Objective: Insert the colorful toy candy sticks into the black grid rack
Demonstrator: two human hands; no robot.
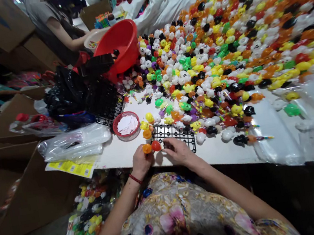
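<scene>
At the table's front edge, my left hand is closed around an orange plastic-topped toy. A red-topped toy shows between my two hands. My right hand has its thumb and fingers pinched together just right of the red one; what they grip is too small to make out. Beyond the hands lies a black plastic grid. Yellow and orange toys stand at its left side. Whether the red toy rests in my left or right fingers, I cannot tell.
A large heap of colourful plastic toys covers the table's right and back. A red basket holds paper slips. Plastic bags, a black crate and a red basin stand left. Behind, a person works.
</scene>
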